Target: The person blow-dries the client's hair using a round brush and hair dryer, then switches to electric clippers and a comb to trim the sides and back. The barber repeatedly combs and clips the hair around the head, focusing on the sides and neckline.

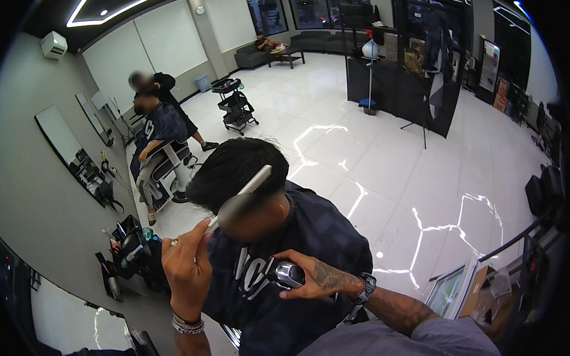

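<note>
My left hand [189,268] pinches one end of a white comb [257,180], whose toothed end lies against the dark hair [241,158] at the side of a seated person's head. In my right hand [318,277] is a hair clipper [289,274] with a shiny metal housing. It is apart from the hair, in front of the person's chest. A dark patterned barber cape [325,233] with large white lettering covers the seated person's body. The clipper's blade end is hard to make out against the cape.
On the left, a black holder [135,246] carries several tools, with a hair dryer [112,281] beside it. Further back, a co-worker [166,87] stands behind another caped person [156,121] in a barber chair [172,166]. A black trolley [234,104] stands on the tiled floor.
</note>
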Tool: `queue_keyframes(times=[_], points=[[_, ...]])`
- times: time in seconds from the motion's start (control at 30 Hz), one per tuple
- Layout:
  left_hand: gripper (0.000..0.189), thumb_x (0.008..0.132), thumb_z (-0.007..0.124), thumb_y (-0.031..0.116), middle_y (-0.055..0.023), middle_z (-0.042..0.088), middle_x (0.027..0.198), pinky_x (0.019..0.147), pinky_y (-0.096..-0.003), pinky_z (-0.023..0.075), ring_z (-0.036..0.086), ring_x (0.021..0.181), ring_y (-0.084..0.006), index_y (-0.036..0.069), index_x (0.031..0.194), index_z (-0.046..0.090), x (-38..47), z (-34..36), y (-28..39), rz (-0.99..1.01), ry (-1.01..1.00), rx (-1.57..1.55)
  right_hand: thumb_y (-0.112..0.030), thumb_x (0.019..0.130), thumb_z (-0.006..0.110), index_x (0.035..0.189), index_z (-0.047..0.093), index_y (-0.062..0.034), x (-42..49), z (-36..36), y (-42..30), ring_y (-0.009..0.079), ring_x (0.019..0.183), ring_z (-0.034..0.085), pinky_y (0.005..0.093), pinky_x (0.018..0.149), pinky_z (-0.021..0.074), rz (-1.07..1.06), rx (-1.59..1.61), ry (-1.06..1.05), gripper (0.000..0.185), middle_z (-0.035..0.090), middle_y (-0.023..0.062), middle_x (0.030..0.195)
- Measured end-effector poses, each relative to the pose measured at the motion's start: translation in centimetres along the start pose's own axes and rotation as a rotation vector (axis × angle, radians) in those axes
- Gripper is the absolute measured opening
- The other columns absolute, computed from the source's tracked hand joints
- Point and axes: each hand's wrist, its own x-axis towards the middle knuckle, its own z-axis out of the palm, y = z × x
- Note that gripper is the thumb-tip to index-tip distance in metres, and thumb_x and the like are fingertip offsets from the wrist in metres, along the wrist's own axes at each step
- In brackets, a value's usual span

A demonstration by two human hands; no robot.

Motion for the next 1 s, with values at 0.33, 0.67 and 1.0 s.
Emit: queue_keyframes(times=[0.33,0.67,1.0], points=[[0.021,0.095,0.079,0.005,-0.0048,0.082,0.094,0.07,-0.0362,0.0406,0.068,0.069,-0.0186,0.008,0.116,0.079,4.8,5.5,5.1,-0.022,-0.221,0.265,-0.009,0.098,0.08,0.164,0.039,-0.004,2.0,-15.4,-0.6,0.0111,0.087,0.07,0.0269,0.077,0.0592,0.071,0.608,-0.021,0.078,0.068,0.0062,0.112],[0.02,0.09,0.082,0.011,-0.0049,0.078,0.118,0.09,-0.0406,0.0429,0.068,0.1,-0.0234,0.012,0.11,0.083,5.5,9.3,11.8,-0.161,-0.433,0.557,-0.022,0.102,0.08,0.159,0.035,0.0044,9.1,-24.8,4.3,0.0096,0.096,0.068,0.0268,0.085,0.0559,-0.021,0.316,0.018,0.077,0.072,0.0078,0.107],[0.03,0.085,0.08,0.001,-0.0021,0.077,0.126,0.095,-0.0392,0.0405,0.064,0.108,-0.021,0.008,0.113,0.084,4.5,12.9,12.4,-0.174,-0.359,0.662,-0.031,0.098,0.086,0.148,0.059,-0.0055,13.1,-24.6,5.5,0.0144,0.093,0.075,0.0292,0.08,0.0606,-0.209,0.026,-0.067,0.063,0.076,0.0132,0.108]])
